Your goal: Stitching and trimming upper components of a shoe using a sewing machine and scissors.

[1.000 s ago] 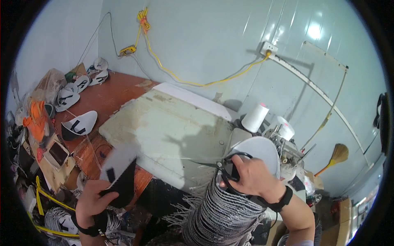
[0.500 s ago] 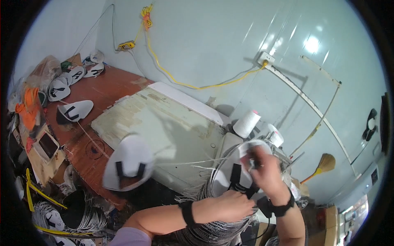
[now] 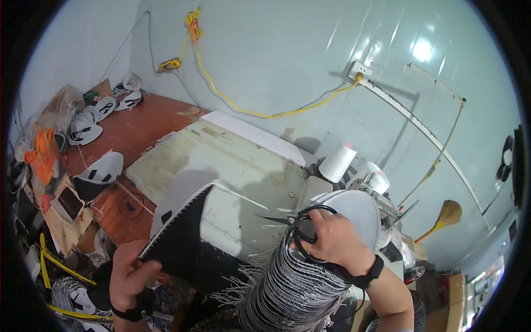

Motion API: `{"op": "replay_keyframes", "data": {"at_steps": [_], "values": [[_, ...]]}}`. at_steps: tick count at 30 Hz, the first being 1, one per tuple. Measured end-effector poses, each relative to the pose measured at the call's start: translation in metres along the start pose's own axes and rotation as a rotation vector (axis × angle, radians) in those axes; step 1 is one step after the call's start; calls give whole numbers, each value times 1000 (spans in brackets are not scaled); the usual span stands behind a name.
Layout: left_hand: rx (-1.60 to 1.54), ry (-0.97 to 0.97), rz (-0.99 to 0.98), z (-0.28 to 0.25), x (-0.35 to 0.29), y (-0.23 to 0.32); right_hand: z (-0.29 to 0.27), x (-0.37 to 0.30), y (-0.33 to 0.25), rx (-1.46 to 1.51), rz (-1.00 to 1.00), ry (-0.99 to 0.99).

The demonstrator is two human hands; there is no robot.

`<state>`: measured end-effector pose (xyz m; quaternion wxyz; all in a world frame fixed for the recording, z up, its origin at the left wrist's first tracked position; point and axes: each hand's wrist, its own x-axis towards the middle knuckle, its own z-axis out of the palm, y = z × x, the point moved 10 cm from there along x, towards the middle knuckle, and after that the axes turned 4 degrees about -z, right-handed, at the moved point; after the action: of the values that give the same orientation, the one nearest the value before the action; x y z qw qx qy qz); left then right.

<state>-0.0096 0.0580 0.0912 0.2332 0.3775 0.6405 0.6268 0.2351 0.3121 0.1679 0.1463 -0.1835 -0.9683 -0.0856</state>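
Note:
My left hand, at the lower left, pinches a curved fabric panel by its lower corner. The panel's black side and white stitched edge face me. A white thread trails from its top corner toward the scissors. My right hand grips black-handled scissors, fingers in the loops and blades pointing left. That hand rests over the upper end of a tall stack of similar panels, whose edges carry many loose thread tails. The top panel shows its white face, partly covered by my hand.
White thread cones stand behind the stack by a machine, mostly hidden. A pale board lies on the reddish table. More panels sit at left near orange cloth. A yellow cable hangs along the wall.
My left hand has left the stack and moved left, taking hold of the hanging panel, which has turned its black side toward me. My right hand with the scissors has shifted slightly left.

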Motion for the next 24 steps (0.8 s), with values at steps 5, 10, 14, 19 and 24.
{"op": "replay_keyframes", "data": {"at_steps": [5, 10, 14, 19, 24], "values": [[-20, -328, 580, 105, 27, 116, -16, -2, 39, 276, 319, 98], [80, -686, 737, 281, 57, 133, -115, -37, 41, 578, 411, 620], [504, -1230, 751, 359, -31, 77, -66, -9, 17, 229, 249, 58], [453, -488, 848, 208, 26, 58, 5, -2, 19, 100, 117, -145], [1008, -126, 17, -1, 70, -32, 1, -1, 1, 88, 6, -117]]}}
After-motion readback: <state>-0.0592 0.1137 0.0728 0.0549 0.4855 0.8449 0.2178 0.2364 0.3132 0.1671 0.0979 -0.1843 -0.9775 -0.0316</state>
